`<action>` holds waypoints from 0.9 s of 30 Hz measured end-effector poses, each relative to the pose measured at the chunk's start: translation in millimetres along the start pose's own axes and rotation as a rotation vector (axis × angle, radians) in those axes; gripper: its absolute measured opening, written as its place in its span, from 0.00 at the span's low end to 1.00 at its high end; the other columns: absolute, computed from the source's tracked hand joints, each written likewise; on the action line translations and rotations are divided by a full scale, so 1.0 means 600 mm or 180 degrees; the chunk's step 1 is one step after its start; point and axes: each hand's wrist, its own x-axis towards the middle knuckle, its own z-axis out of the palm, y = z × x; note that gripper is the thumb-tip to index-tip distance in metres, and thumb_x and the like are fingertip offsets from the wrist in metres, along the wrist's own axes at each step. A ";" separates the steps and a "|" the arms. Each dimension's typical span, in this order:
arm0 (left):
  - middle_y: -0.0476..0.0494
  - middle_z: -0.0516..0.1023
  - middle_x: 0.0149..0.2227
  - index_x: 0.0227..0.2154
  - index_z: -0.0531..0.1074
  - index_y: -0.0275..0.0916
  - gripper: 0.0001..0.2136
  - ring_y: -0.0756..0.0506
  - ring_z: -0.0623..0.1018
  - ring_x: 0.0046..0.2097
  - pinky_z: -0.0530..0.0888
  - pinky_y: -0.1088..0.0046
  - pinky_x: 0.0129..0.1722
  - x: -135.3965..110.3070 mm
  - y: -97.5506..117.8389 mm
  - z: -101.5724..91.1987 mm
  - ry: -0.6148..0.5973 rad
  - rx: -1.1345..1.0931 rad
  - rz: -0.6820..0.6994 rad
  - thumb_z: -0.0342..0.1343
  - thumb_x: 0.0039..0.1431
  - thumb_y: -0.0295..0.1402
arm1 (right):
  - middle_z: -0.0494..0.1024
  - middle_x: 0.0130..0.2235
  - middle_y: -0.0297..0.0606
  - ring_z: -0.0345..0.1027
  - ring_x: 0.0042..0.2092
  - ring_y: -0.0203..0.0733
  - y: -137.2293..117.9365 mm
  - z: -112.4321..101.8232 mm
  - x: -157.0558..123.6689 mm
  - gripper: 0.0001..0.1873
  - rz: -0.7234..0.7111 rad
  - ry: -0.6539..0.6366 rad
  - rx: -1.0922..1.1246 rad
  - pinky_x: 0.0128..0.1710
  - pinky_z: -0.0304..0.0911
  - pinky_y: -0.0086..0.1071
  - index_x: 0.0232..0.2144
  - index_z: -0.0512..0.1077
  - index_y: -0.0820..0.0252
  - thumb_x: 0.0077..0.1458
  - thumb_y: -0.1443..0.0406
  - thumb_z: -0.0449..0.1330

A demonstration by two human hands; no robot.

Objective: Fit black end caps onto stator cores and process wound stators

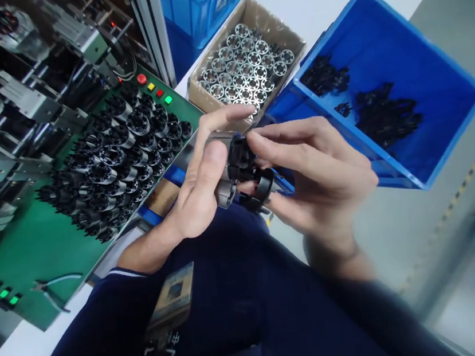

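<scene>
My left hand [202, 176] is wrapped round a grey metal cylinder [225, 188], thumb along its side and forefinger stretched over its top. My right hand [315, 174] pinches a black plastic ring part [242, 163] against the end of that cylinder. A second black ring [260, 192] sits under my right fingers. Both hands are held in front of my body, above my dark blue sleeves.
Many assembled black-capped cylinders [117, 152] stand on a green machine panel [33, 243] at left, with coloured buttons [152, 87]. A cardboard box [289, 36] holds several bare metal cores. A blue bin [450, 117] at right holds loose black plastic parts. Pliers [54, 287] lie on the panel.
</scene>
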 end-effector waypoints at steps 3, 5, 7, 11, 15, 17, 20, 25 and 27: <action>0.45 0.81 0.62 0.67 0.78 0.55 0.26 0.33 0.85 0.71 0.93 0.55 0.61 -0.005 0.001 -0.004 -0.0193 0.0014 0.0059 0.44 0.87 0.60 | 0.87 0.62 0.38 0.87 0.58 0.52 -0.003 0.005 -0.010 0.32 0.0032 0.0057 -0.0033 0.58 0.89 0.46 0.69 0.85 0.36 0.67 0.65 0.79; 0.44 0.82 0.62 0.66 0.79 0.53 0.26 0.32 0.87 0.67 0.94 0.55 0.60 -0.008 -0.001 -0.008 -0.0267 -0.0142 0.0128 0.47 0.85 0.62 | 0.88 0.62 0.39 0.88 0.58 0.52 -0.004 0.009 -0.016 0.33 0.0045 0.0109 -0.0028 0.57 0.89 0.45 0.69 0.85 0.38 0.66 0.65 0.80; 0.44 0.83 0.62 0.66 0.79 0.53 0.28 0.32 0.88 0.65 0.94 0.54 0.58 -0.012 -0.003 -0.013 -0.0365 -0.0369 0.0174 0.49 0.84 0.64 | 0.88 0.61 0.39 0.88 0.57 0.52 -0.004 0.013 -0.020 0.34 0.0024 0.0162 -0.0015 0.56 0.89 0.43 0.69 0.85 0.40 0.64 0.64 0.82; 0.43 0.83 0.64 0.68 0.79 0.51 0.29 0.33 0.87 0.67 0.92 0.54 0.65 -0.017 -0.010 -0.019 -0.0548 -0.0540 0.0130 0.50 0.83 0.64 | 0.88 0.61 0.38 0.88 0.57 0.52 -0.001 0.016 -0.024 0.32 0.0004 0.0118 0.0020 0.57 0.89 0.43 0.69 0.86 0.38 0.65 0.64 0.81; 0.40 0.84 0.61 0.65 0.80 0.48 0.29 0.32 0.88 0.64 0.93 0.57 0.58 -0.014 -0.027 -0.013 -0.0514 -0.0888 0.0165 0.51 0.83 0.65 | 0.88 0.56 0.40 0.88 0.54 0.51 0.011 0.022 -0.023 0.30 0.0109 0.0002 0.0103 0.56 0.90 0.43 0.67 0.87 0.42 0.65 0.61 0.82; 0.39 0.84 0.58 0.64 0.80 0.46 0.28 0.34 0.89 0.61 0.92 0.59 0.56 -0.009 -0.040 -0.009 -0.0525 -0.1027 0.0347 0.50 0.85 0.62 | 0.88 0.55 0.41 0.88 0.52 0.50 0.019 0.025 -0.024 0.32 -0.0001 0.0064 0.0171 0.51 0.90 0.43 0.68 0.86 0.44 0.64 0.58 0.84; 0.37 0.83 0.59 0.65 0.79 0.42 0.27 0.37 0.88 0.57 0.89 0.62 0.57 -0.002 -0.057 -0.009 -0.0593 -0.1027 0.0600 0.45 0.88 0.56 | 0.87 0.54 0.43 0.87 0.51 0.51 0.023 0.025 -0.028 0.34 -0.0010 0.0154 0.0197 0.49 0.91 0.46 0.68 0.86 0.45 0.62 0.58 0.85; 0.39 0.82 0.65 0.70 0.78 0.47 0.24 0.37 0.82 0.68 0.80 0.59 0.73 0.002 -0.067 -0.017 -0.0843 -0.0623 0.0907 0.45 0.89 0.51 | 0.86 0.58 0.42 0.87 0.55 0.53 0.020 0.024 -0.036 0.32 0.0215 -0.0024 0.0144 0.52 0.91 0.48 0.68 0.86 0.42 0.64 0.63 0.83; 0.41 0.81 0.67 0.70 0.79 0.48 0.22 0.39 0.81 0.69 0.78 0.62 0.74 0.003 -0.066 -0.013 -0.0795 -0.0701 0.0851 0.49 0.88 0.49 | 0.85 0.60 0.43 0.86 0.58 0.53 0.025 0.031 -0.040 0.32 0.0077 -0.0017 0.0196 0.54 0.90 0.46 0.69 0.85 0.44 0.65 0.63 0.82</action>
